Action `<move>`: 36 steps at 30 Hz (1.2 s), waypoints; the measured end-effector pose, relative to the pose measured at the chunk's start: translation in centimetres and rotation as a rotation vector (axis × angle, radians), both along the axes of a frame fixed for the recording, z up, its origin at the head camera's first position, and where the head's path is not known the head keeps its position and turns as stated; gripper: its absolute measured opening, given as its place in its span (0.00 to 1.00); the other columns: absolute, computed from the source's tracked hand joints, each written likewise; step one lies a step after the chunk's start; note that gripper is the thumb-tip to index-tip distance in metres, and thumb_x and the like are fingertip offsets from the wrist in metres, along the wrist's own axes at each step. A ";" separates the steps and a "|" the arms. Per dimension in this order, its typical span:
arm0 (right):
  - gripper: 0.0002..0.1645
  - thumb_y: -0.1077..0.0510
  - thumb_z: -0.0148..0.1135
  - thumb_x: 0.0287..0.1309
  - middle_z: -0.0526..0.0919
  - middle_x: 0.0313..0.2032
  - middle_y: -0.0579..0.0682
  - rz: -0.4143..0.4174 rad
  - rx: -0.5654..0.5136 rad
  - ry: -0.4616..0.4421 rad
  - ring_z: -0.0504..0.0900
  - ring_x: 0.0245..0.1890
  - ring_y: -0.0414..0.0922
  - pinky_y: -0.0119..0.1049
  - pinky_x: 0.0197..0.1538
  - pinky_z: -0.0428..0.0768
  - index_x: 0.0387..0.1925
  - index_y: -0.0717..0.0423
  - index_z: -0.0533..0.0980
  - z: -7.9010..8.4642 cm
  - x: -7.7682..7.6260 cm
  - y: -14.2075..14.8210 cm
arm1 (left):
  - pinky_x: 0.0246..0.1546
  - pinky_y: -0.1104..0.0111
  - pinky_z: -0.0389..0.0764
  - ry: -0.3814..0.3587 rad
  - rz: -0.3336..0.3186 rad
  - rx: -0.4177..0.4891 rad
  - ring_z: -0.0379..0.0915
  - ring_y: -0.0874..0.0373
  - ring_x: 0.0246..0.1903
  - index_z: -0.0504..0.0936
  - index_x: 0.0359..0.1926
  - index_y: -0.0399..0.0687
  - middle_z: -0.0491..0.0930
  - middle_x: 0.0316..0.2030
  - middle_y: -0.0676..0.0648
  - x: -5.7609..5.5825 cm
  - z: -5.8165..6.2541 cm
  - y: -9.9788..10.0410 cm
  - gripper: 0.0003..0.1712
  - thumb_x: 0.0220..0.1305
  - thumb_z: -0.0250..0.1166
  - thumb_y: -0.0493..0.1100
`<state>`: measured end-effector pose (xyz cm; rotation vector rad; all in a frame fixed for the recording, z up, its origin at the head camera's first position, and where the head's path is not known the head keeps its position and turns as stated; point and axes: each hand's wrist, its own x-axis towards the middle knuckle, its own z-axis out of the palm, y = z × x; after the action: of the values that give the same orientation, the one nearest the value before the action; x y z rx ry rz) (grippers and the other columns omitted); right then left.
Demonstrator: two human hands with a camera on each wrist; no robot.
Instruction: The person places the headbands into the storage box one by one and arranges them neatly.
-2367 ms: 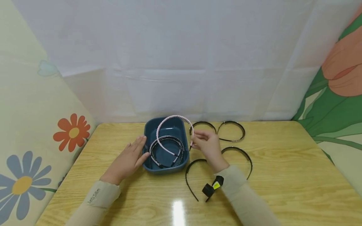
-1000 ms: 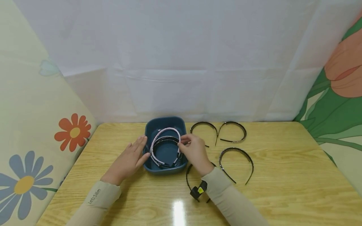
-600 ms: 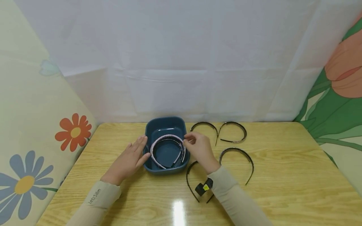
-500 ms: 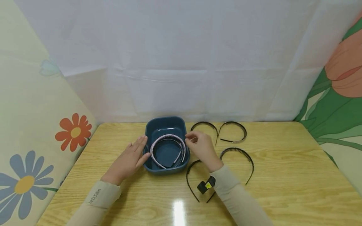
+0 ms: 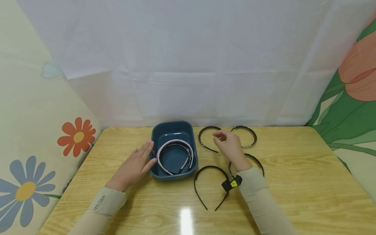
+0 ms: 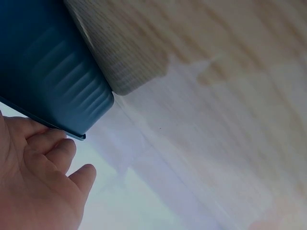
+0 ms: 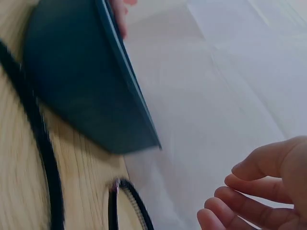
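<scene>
My left hand rests its fingers against the left rim of a dark blue plastic basin. In the left wrist view, the fingertips lie along the basin's edge. Inside the basin a pink headband lies on top of several dark ones, nested together. Over the table to the right, my right hand holds nothing, its fingers loosely bent. It hovers between two black toothed headbands at the back, one on its left and one on its right.
Nearer the front lie two more black headbands, one by the basin and one partly hidden under the right forearm. All rest on a wood-grain table. A white cloth hangs behind it, with flower-printed panels at both sides.
The pink headband has gone down into the basin and been let go. My right hand has moved away from it to the right. My left hand has stayed at the rim.
</scene>
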<state>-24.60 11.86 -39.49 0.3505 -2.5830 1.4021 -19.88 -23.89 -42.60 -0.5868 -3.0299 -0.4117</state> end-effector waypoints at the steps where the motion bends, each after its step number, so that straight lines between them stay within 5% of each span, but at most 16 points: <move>1: 0.14 0.60 0.62 0.69 0.86 0.45 0.58 -0.012 0.007 -0.009 0.84 0.45 0.54 0.49 0.46 0.85 0.52 0.61 0.83 -0.1 -0.2 0.5 | 0.75 0.41 0.48 0.000 0.000 0.002 0.43 0.40 0.78 0.48 0.79 0.34 0.48 0.79 0.35 0.0 0.0 0.0 0.43 0.80 0.46 0.60; 26: 0.16 0.65 0.55 0.68 0.83 0.44 0.68 -0.236 0.125 0.055 0.82 0.43 0.61 0.49 0.45 0.81 0.51 0.71 0.79 -1.9 -4.3 11.6 | 0.75 0.41 0.48 0.002 0.009 -0.007 0.44 0.39 0.78 0.49 0.79 0.34 0.49 0.78 0.35 0.1 0.0 0.0 0.43 0.80 0.47 0.60; 36: 0.20 0.62 0.54 0.69 0.80 0.49 0.72 -0.267 0.130 -0.073 0.79 0.50 0.65 0.54 0.52 0.79 0.54 0.74 0.76 -1.9 -5.1 15.5 | 0.75 0.41 0.49 0.004 -0.001 0.001 0.44 0.39 0.77 0.49 0.78 0.33 0.49 0.78 0.34 0.2 0.1 0.2 0.43 0.80 0.47 0.59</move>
<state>-29.65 27.36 -41.40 -0.0298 -2.6654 1.1796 -19.68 -23.71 -42.55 -0.5886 -3.0253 -0.4109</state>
